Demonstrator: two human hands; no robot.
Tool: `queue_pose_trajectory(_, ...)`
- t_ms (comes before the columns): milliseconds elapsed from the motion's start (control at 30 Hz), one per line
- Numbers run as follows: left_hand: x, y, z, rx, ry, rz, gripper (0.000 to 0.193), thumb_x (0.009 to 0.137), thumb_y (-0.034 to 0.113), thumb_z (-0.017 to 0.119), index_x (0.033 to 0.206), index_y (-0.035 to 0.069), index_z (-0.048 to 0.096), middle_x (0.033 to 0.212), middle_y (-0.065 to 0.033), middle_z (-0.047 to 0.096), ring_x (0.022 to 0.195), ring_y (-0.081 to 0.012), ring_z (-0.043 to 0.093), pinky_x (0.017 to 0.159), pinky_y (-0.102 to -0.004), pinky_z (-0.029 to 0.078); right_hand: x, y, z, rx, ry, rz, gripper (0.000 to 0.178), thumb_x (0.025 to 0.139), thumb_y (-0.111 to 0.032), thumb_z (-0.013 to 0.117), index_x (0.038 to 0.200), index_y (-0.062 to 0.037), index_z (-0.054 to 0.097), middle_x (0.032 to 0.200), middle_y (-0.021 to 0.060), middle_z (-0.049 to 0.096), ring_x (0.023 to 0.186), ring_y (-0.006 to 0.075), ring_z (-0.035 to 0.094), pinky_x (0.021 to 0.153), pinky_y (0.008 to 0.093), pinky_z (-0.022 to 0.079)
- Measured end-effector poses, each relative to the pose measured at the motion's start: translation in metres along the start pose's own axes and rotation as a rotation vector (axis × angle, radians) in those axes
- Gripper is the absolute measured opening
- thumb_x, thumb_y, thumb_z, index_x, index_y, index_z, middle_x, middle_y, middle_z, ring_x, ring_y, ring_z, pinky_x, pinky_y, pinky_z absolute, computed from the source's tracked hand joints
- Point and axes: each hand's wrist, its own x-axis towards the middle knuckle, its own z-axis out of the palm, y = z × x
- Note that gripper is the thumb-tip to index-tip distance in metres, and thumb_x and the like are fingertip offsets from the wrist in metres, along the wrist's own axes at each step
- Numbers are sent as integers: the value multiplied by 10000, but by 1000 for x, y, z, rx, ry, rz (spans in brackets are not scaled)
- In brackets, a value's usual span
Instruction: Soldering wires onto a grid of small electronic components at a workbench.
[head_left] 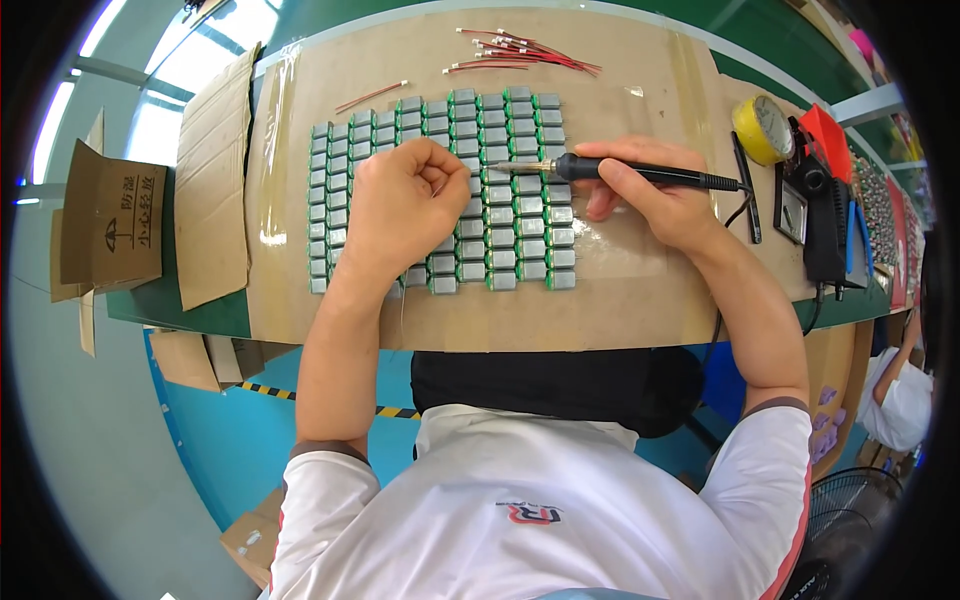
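Rows of small grey blocks with green edges [500,214], like little components on circuit boards, cover the middle of the work surface. My right hand [655,190] grips a black soldering iron [640,172], its metal tip pointing left over the upper middle rows. Just left of that tip, my left hand [412,200] is closed in a pinch above the blocks and hides several of them. A thin strand that looks like solder wire [403,318] trails below this hand; its end at the fingertips is too small to make out.
Red and black wires with white connectors [520,52] lie in a pile at the back, one lone wire [372,96] nearer. At right are yellow tape [762,130], a black pen-like tool [746,188] and a soldering stand [824,220]. Cardboard [215,180] and a box [112,220] stand left.
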Motion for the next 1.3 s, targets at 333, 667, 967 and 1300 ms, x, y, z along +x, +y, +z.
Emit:
queue_pose_trajectory(333, -1, 1, 0, 30, -22, -3, 87, 851, 48, 749, 883, -32, 736, 713, 10, 675, 602, -9, 526, 559, -188, 433, -1, -1, 1, -21, 11, 5, 223, 995, -38, 633, 1179, 49, 723, 871, 98, 715, 721, 138, 708, 652, 274, 617)
queue_pose_trajectory(667, -1, 1, 1, 3, -17, -9, 94, 880, 62, 750, 912, -26, 734, 704, 0, 672, 543, -16, 519, 502, -201, 418, -1, -1, 1, -9, 2, 4, 226, 995, -40, 633, 1183, 49, 721, 860, 100, 715, 722, 142, 711, 658, 276, 620)
queue_pose_trajectory(967, 0, 3, -3, -121, 92, -56, 128, 862, 80, 775, 836, -6, 684, 678, -30, 670, 566, -52, 555, 554, -229, 451, -3, 1, -1, 15, 30, -32, 228, 991, -45, 638, 1184, 45, 722, 885, 112, 720, 721, 141, 716, 652, 266, 614)
queue_pose_trajectory(1300, -2, 3, -7, -54, -24, 36, 39, 752, 2, 678, 746, -4, 640, 600, -6, 597, 537, -47, 507, 514, -226, 412, -4, 1, -2, -29, -21, -101, 216, 979, -20, 637, 1164, 32, 736, 897, 108, 730, 721, 135, 713, 650, 258, 592)
